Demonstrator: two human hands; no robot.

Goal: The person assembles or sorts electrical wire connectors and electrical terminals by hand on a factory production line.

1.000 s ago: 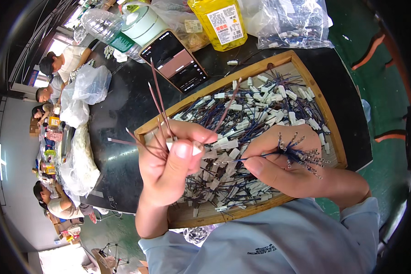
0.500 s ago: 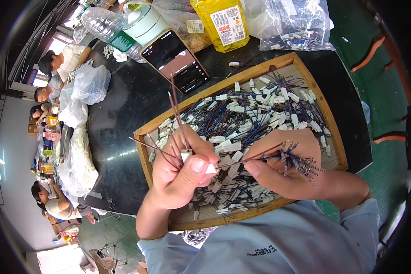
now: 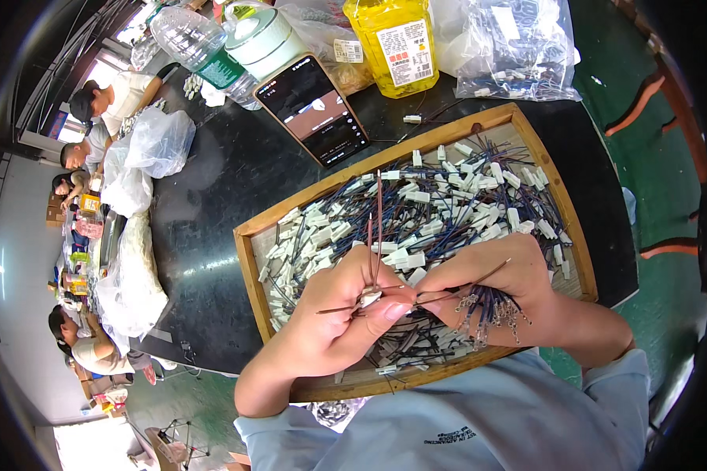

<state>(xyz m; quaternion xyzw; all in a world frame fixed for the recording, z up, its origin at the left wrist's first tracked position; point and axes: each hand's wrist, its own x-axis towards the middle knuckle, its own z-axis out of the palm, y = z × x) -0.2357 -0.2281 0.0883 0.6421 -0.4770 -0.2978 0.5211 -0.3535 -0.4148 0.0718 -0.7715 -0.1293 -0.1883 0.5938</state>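
Observation:
My left hand (image 3: 330, 318) is closed around a small white plastic connector (image 3: 370, 297), mostly covered by the fingers. Brown wires (image 3: 379, 228) stick up from this grip, and others point left. My right hand (image 3: 518, 279) is closed on a bundle of dark blue wires (image 3: 491, 308), whose bare metal ends fan out below the palm. Its thumb and forefinger pinch a thin wire close to the left fingertips; the exact joint is hidden. Both hands are above a wooden-rimmed tray (image 3: 556, 169) heaped with white connectors on blue and brown wires (image 3: 416, 196).
Behind the tray a phone (image 3: 313, 110) leans by a pale green lidded cup (image 3: 265, 43), a clear bottle (image 3: 200, 51), a yellow jug (image 3: 393, 47) and a bag of connectors (image 3: 514, 51). Plastic bags (image 3: 133, 267) lie to the left, where other people (image 3: 94, 345) sit.
My hands have drawn together, their fingertips now nearly meeting. The left hand has turned, covering more of the connector, and its brown wires have swung more upright.

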